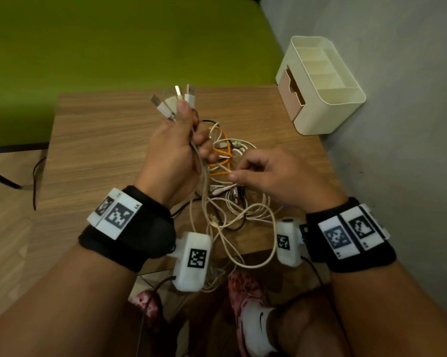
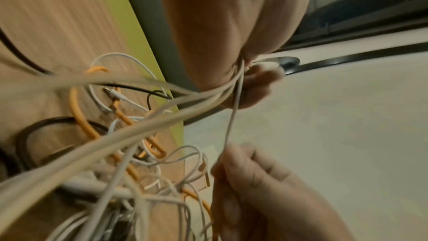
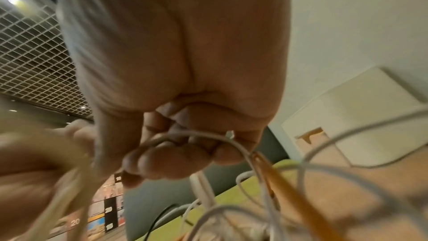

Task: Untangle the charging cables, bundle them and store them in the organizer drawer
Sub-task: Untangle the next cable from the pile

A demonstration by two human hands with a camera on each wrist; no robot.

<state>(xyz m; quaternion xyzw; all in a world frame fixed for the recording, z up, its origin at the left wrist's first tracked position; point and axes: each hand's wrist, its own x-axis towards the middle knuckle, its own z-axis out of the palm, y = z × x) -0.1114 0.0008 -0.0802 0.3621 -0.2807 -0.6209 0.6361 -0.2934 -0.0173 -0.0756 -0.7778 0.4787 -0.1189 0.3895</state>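
The left hand [image 1: 171, 153] is raised above the middle of the wooden table [image 1: 93, 140], its fingers [image 1: 207, 150] curled tight around a bunch of white cables whose USB plugs [image 1: 176, 99] fan out above the thumb, pointing toward the far edge. From that fist the white cables [image 2: 143, 125] run down toward the near edge, where long loops hang over it. Between the hands, on the table's middle, lies the tangle of charging cables [image 1: 227, 181]: white strands, an orange cable [image 1: 221, 150] and a few black ones wound through each other. To the right of it, the right hand [image 1: 276, 173] pinches a single thin white cable [image 2: 232, 116] between thumb and forefinger, the other fingers [image 3: 162, 164] curled in; that strand runs taut up to the left fist. At the far right corner of the table, against the grey wall, stands the cream organizer [image 1: 328, 99], its pinkish drawer [image 1: 290, 96] facing left and pulled out slightly.
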